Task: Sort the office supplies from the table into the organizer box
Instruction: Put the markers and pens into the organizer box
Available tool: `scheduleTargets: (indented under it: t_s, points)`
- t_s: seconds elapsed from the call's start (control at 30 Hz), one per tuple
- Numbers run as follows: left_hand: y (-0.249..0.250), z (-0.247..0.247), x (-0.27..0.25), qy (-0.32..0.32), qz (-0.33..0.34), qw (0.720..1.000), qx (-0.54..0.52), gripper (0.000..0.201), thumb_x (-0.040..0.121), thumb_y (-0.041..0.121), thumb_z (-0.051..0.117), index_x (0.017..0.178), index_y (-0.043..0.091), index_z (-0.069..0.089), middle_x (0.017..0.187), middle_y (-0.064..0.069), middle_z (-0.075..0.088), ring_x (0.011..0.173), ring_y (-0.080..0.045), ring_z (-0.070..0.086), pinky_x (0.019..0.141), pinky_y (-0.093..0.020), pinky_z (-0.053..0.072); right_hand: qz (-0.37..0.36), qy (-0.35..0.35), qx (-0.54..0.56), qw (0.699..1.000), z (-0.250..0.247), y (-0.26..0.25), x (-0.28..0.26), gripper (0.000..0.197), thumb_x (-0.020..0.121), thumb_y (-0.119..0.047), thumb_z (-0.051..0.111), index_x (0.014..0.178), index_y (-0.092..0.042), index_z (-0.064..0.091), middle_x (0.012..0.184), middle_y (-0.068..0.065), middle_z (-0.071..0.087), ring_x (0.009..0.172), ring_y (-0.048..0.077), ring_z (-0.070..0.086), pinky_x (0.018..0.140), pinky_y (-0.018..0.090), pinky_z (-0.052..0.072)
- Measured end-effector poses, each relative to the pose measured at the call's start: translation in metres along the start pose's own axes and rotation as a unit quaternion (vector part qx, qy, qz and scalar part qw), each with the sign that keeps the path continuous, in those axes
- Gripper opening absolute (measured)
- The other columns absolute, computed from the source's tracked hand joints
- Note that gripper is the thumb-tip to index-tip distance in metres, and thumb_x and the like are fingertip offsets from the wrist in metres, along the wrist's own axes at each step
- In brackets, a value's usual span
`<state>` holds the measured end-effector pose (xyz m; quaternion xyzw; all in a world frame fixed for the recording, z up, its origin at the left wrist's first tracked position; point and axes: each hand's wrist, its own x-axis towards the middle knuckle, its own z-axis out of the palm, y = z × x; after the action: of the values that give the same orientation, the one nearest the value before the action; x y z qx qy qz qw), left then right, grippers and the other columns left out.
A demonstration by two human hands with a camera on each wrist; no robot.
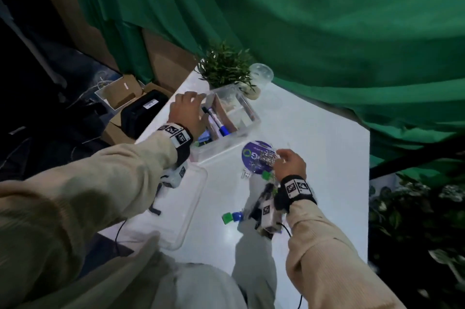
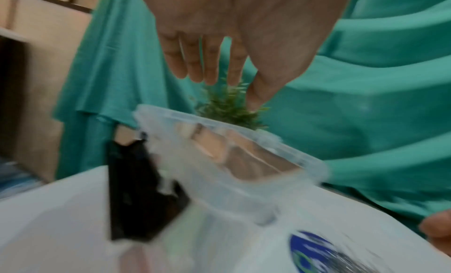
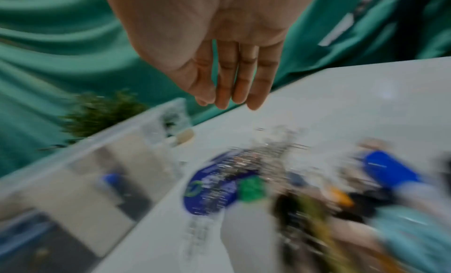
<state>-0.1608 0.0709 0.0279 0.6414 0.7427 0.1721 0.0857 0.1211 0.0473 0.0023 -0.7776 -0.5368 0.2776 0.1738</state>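
Note:
The clear organizer box (image 1: 222,145) stands at the table's far left, with cardboard dividers and a blue marker (image 1: 217,121) inside. My left hand (image 1: 187,107) hovers over its far-left rim, fingers (image 2: 209,68) straight and holding nothing above the box (image 2: 244,184). A heap of silver paper clips (image 1: 268,157) lies on a blue round disc (image 1: 250,155) just right of the box. My right hand (image 1: 289,161) hangs just above the blurred heap (image 3: 263,153), fingers (image 3: 244,80) straight and empty. A green clip (image 1: 265,175) sits beside the disc.
The box's clear lid (image 1: 186,210) lies at the near left. A green piece (image 1: 227,218) and a blue piece (image 1: 237,215) rest near my right wrist. A potted plant (image 1: 226,67) and clear cup (image 1: 261,73) stand behind the box. A black case (image 1: 143,112) sits off the table's left edge.

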Motion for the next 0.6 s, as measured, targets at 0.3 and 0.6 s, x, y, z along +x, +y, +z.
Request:
scheduleTargets:
  t_s: [0.3,0.6]
  points:
    - [0.088,0.097,-0.116,-0.355,0.091,0.930,-0.012,0.025,0.087,0.044,0.055,0.107,0.029,0.057,0.109,0.003,0.059,0.103,-0.020,0.057,0.086,-0.031,0.047,0.193,0.042,0.009,0.980,-0.012,0.140,-0.040,0.018,0.082,-0.022,0.057,0.099,-0.018,0.055,0.112,0.013,0.059,0.109,0.034,0.055,0.083,0.037,0.047]
    - [0.148,0.143,-0.154,-0.293,0.014,0.956,-0.026,0.038,0.082,0.053,0.058,0.103,0.022,0.050,0.105,-0.002,0.057,0.097,-0.026,0.058,0.078,-0.035,0.047,0.165,-0.037,0.021,0.985,0.006,0.149,-0.061,0.032,0.080,-0.045,0.067,0.096,-0.022,0.053,0.107,0.002,0.059,0.099,0.025,0.059,0.073,0.029,0.039]
